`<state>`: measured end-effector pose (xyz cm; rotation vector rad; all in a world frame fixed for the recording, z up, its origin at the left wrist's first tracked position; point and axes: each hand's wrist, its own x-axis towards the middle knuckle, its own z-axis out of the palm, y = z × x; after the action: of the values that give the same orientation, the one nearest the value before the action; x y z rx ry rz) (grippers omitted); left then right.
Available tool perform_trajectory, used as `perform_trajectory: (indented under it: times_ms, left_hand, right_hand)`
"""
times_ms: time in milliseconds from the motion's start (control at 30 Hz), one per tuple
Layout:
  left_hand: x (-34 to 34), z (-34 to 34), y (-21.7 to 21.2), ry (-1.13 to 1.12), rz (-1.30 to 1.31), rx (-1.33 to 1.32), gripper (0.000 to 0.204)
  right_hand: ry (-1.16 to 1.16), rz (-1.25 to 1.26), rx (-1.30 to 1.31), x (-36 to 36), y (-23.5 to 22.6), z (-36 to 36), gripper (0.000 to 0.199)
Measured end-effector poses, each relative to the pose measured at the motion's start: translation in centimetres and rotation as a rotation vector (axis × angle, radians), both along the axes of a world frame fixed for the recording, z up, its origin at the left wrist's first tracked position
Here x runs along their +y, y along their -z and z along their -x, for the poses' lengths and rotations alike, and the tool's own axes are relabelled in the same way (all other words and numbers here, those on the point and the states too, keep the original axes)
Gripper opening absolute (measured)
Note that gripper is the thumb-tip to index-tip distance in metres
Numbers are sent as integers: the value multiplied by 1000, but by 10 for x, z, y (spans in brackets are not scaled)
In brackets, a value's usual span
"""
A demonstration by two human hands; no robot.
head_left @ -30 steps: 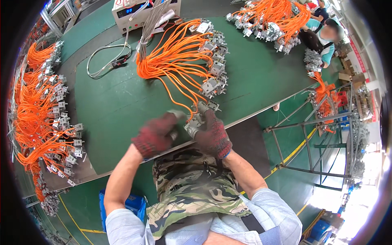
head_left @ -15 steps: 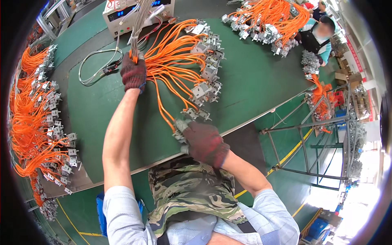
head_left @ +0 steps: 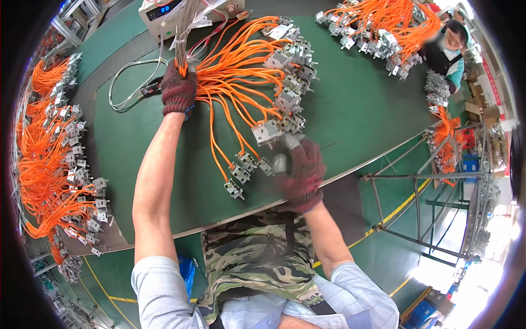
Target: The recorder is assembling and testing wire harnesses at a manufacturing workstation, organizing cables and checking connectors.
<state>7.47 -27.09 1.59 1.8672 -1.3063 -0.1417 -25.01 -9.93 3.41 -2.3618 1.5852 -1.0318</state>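
Observation:
Under a dark red knit glove with grey on it, my left hand (head_left: 179, 90) is wrapped around the gathered end of a bundle of orange wires (head_left: 224, 74). Grey stripped strands (head_left: 183, 38) rise out of its top. The wires fan to the right across the table, each ending in a small metal connector block (head_left: 296, 68). My right hand (head_left: 302, 172), in a matching glove and blurred, hovers by the lower blocks. Its thumb and finger look apart, close to a larger block (head_left: 267, 132). Several separate blocks (head_left: 240, 173) lie just left of it, near the table's front edge.
The green table (head_left: 356, 115) carries a power supply box (head_left: 164, 16) at the back and a looped grey cable (head_left: 118, 88). Orange wire bundles (head_left: 46, 159) line the left; another pile (head_left: 378, 27) sits far right, near a person (head_left: 446, 55). A metal frame (head_left: 422, 176) stands right.
My right hand has moved up and right, off the lowest blocks, which now lie spread on the table. My left hand keeps its hold on the wires. The view has shifted slightly.

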Motion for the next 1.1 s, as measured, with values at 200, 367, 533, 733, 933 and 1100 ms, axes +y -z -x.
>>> perform_trajectory:
  times_ms: [200, 367, 533, 733, 933, 1100]
  left_hand:
    - [-8, 3, 4, -51, 15, -2, 38]
    - [-6, 7, 2, -68, -1, 41, 38]
    - [-10, 4, 3, -74, 29, -10, 37]
    - [-11, 0, 0, 0, 27, -161, 33]
    - [-19, -7, -4, 36, 10, -147, 37]
    - [-3, -11, -4, -23, -48, -51, 52]
  right_hand:
    - [5, 172, 229, -22, 10, 5, 56]
    - [150, 295, 158, -28, 30, -19, 48]
    - [83, 168, 141, -16, 11, -23, 36]
    - [-92, -10, 65, 20, -2, -47, 27]
    - [-117, -181, -16, 42, -1, -95, 22]
    - [-195, -160, -153, 38, -7, -97, 31]
